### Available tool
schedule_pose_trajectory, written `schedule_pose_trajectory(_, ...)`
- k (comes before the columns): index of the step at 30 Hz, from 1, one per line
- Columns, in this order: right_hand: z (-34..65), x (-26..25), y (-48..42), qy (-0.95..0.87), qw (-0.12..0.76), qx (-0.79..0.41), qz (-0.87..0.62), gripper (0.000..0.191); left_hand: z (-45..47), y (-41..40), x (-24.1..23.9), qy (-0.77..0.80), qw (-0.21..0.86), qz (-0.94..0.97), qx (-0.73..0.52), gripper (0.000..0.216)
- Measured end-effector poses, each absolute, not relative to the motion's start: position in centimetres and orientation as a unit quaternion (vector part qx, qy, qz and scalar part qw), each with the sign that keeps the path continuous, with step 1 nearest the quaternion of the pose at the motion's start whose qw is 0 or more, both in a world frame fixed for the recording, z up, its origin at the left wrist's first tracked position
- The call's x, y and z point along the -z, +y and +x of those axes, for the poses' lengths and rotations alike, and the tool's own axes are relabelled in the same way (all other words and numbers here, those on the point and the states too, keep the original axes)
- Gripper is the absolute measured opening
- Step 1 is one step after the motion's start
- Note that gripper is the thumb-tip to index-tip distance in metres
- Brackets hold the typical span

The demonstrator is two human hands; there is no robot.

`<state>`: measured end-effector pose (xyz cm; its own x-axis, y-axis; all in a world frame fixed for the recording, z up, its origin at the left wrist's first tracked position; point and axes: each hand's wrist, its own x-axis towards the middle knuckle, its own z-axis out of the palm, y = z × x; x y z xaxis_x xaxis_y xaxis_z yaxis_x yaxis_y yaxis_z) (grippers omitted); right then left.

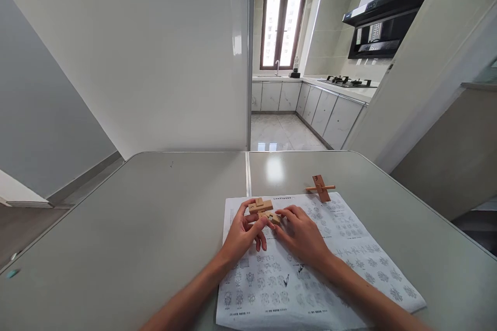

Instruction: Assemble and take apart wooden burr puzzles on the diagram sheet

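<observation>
My left hand (244, 235) and my right hand (301, 231) meet over a printed paper sheet (330, 264) on the grey table (135, 232). Between their fingertips lie light wooden puzzle blocks (264, 210), stacked and interlocked. The left hand's fingers curl round the near block from the left. The right hand's fingers pinch the same cluster from the right. A separate wooden piece (320, 187), a flat block crossed by a thin stick, lies apart at the sheet's far right corner.
The sheet carries rows of small diagrams and two pen ticks (286, 280). A small teal object (13, 272) lies near the table's left edge. Beyond the table a doorway opens into a kitchen with cabinets (334, 114).
</observation>
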<state>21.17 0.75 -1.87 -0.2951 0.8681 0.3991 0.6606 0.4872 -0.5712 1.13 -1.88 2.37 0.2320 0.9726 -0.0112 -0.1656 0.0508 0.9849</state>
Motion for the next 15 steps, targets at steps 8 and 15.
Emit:
schedule_pose_trajectory(8,21.5,1.0,0.8,-0.737,0.369,-0.271,-0.497,0.033,1.1,-2.0,-2.9,0.419,0.593,0.496,-0.476,0.070)
schedule_pose_trajectory(15,22.0,-0.9,1.0,-0.616,0.416,-0.478,-0.468,0.044,1.0,-1.6,-2.7,0.432,0.580,0.461,-0.516,0.068)
